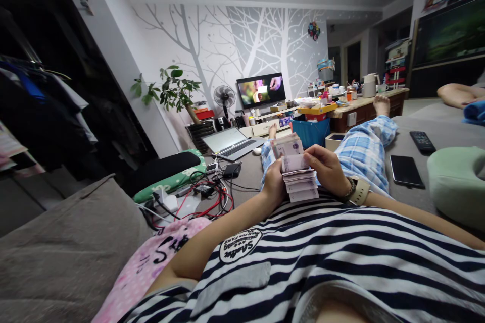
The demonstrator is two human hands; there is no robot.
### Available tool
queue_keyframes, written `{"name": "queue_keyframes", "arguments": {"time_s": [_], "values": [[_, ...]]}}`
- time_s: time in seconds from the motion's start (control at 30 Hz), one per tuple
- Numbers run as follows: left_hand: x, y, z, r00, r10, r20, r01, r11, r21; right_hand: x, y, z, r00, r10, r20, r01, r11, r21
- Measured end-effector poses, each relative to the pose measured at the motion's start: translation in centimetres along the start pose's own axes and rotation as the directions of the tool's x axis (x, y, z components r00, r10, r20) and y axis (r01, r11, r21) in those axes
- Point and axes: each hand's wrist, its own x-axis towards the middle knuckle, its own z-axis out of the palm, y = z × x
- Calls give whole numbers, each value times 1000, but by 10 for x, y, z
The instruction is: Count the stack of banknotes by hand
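L hand [274,181], elbow bent & forearm slanting up to the right, grips the left edge of a stack of banknotes [301,181], fingers wrapped round it. Stack's b/w the hands, just above the striped shirt [341,242], lower notes fanned twd wearer. R hand [326,167], back up, angled in w/ fingers pinching a note's right edge; watch [359,191] on R wrist.

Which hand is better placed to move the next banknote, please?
The right hand, I would judge: its fingertips are at the edge of a banknote, while the left hand is occupied holding the stack of banknotes from the other side.
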Motion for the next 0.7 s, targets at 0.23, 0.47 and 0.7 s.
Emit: {"name": "queue_keyframes", "arguments": {"time_s": [0.23, 0.47, 0.7], "values": [[-7, 6, 9, 999, -16, -39, 18, 999, 45, -1, 0, -1, 999, 46, 10, -47, 998, 37], [-9, 8, 18, 996, -61, -70, 54, 994, -96, -3, -1, -2, 990, 62, 125, -73, 993, 88], [-10, 6, 14, 997, -83, -3, 82, 991, -103, 5, 4, 1, 984, 168, -68, -163, 985, 62]]}}
